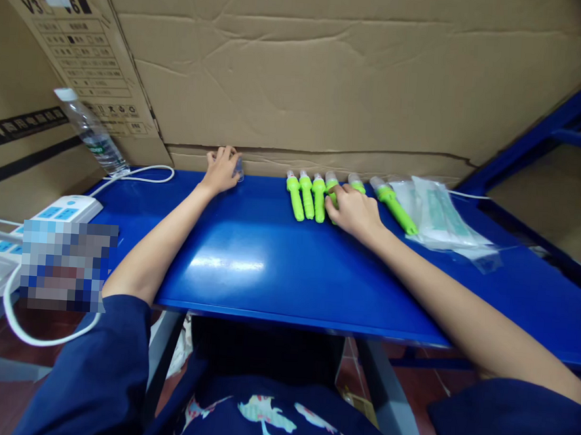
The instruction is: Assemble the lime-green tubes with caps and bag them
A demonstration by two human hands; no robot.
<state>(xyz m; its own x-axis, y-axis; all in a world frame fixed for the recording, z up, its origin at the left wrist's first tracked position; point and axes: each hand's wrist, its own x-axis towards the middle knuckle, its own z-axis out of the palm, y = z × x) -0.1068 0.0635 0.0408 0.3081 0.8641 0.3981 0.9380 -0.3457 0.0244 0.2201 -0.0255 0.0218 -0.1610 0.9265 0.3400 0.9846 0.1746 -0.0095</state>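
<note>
My left hand [219, 172] is at the back edge of the blue table, its fingers curled over a small clear plastic piece [239, 169] that they mostly hide. On the right, my right hand [356, 211] bends its fingers round a lime-green tool with a clear cap [331, 179], one of several in a row. Three matching green tools [306, 196] lie side by side just left of that hand. Another green tool [356, 182] shows partly behind it, and one more green tool [394, 206] lies slanted to its right.
Clear plastic bags [443, 217] lie at the right on the blue table [267, 268]. A water bottle [93, 133], a white power strip [69, 209] and white cables stand at the left. Cardboard [303, 80] walls the back; a blue metal frame [532, 127] rises at the right.
</note>
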